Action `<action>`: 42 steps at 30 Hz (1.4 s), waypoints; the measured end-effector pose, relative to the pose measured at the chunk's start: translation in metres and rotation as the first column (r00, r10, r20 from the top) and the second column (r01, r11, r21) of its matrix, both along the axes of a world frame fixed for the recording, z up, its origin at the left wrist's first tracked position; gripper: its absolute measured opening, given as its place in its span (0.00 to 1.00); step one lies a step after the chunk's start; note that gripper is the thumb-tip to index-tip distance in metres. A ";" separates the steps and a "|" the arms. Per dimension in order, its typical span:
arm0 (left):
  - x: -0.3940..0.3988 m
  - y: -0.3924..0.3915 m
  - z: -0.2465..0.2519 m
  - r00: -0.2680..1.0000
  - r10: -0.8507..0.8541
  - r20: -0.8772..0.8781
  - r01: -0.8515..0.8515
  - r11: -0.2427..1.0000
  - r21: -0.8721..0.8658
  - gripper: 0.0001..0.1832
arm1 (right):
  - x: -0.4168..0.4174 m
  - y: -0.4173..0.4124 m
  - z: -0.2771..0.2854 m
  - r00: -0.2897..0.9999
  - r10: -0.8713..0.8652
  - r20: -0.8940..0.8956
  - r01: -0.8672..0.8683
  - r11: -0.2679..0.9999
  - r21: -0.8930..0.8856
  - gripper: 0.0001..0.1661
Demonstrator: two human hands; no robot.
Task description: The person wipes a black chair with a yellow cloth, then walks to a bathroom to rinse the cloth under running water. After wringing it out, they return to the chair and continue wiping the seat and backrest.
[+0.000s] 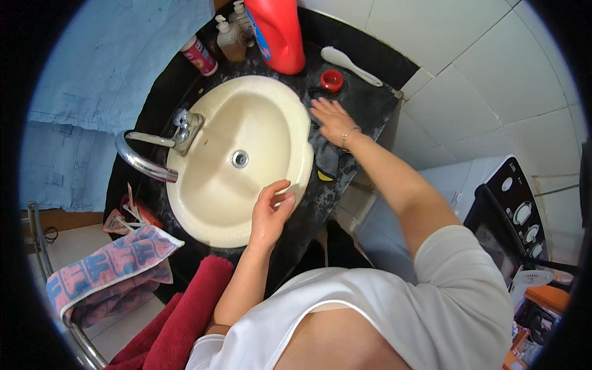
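Observation:
My left hand (pixel 270 215) is over the near rim of a cream washbasin (pixel 210 233), fingers loosely curved and nothing in them. Its wrist looks wet. To the right, my right hand (pixel 334 121) reaches over the black stone counter (pixel 365 108), palm down with fingers stretched out. Partly under that hand lies a dark grey cloth item (pixel 327 157), possibly a sock, with a yellow patch at its near end. Whether the palm presses on it is hard to tell. A red cap (pixel 332 80) and a white-handled brush (pixel 351 65) lie just beyond the fingertips.
A chrome faucet (pixel 143 162) arches at the basin's left. Behind stand a red detergent bottle (pixel 280 37), pump bottles (pixel 230 40) and a pink canister (pixel 200 56). A patterned towel (pixel 111 268) and a red towel (pixel 185 314) hang left; a washing machine (pixel 513 203) stands right.

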State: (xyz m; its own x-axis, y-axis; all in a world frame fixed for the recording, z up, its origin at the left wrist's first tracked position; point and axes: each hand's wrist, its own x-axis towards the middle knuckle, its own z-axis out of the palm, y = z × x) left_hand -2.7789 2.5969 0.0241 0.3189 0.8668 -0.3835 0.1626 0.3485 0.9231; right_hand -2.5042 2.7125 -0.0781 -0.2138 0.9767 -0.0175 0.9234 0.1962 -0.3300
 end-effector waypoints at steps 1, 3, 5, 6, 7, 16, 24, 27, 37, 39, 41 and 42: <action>-0.001 -0.001 0.007 1.000 -0.008 -0.002 0.008 1.000 0.016 0.21 | 0.012 -0.018 -0.002 0.999 0.022 0.034 -0.022 1.000 0.012 0.36; -0.015 -0.005 0.005 0.999 0.047 0.005 -0.047 0.999 0.000 0.18 | 0.027 -0.040 0.041 0.968 -0.087 0.235 0.115 0.987 -0.111 0.36; -0.029 -0.009 0.003 0.997 0.059 -0.052 -0.056 0.997 0.061 0.18 | 0.061 -0.078 -0.004 0.941 -0.304 0.148 0.294 0.952 0.083 0.36; -0.040 -0.012 0.003 0.991 0.111 -0.076 -0.109 0.994 0.032 0.17 | 0.045 -0.087 -0.004 0.929 -0.349 0.123 0.342 0.937 0.076 0.38; -0.049 -0.016 0.003 0.983 0.160 -0.092 -0.160 0.987 0.007 0.17 | 0.027 -0.099 -0.011 0.931 -0.353 0.096 0.343 0.933 0.107 0.43; -0.102 -0.035 0.022 0.928 0.345 -0.140 -0.321 0.932 0.168 0.18 | -0.151 -0.203 0.019 0.993 -0.082 -0.089 0.086 0.995 0.041 0.53; -0.191 -0.036 0.050 0.725 0.674 -0.138 -0.578 0.706 0.409 0.19 | -0.200 -0.209 0.024 0.848 0.507 -0.154 -0.505 0.862 0.052 0.44; -0.224 -0.050 0.061 0.655 0.744 -0.133 -0.629 0.634 0.450 0.19 | -0.251 -0.197 0.023 0.728 0.678 -0.099 -0.679 0.734 0.033 0.43; -0.248 -0.064 0.074 0.638 0.759 -0.132 -0.623 0.609 0.491 0.18 | -0.406 -0.177 0.039 0.469 0.883 -0.023 -0.880 0.466 -0.093 0.52; -0.249 -0.064 0.075 0.644 0.751 -0.147 -0.601 0.615 0.510 0.18 | -0.406 -0.207 0.035 0.346 0.938 0.008 -0.935 0.346 -0.075 0.48; -0.249 -0.061 0.077 0.643 0.754 -0.135 -0.613 0.612 0.499 0.17 | -0.391 -0.227 0.020 0.318 0.939 -0.129 -0.946 0.323 0.017 0.39; -0.248 -0.060 0.077 0.640 0.758 -0.122 -0.624 0.606 0.494 0.17 | -0.378 -0.224 0.014 0.345 0.928 -0.142 -0.933 0.356 0.058 0.36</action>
State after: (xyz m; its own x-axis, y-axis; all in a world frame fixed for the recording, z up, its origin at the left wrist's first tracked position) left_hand -3.0273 2.5370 0.1013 -0.5084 0.8591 0.0590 0.3009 0.1131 0.9469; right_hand -2.8823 2.4889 -0.0639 -0.9867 0.1470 0.0698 0.1010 0.8895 -0.4455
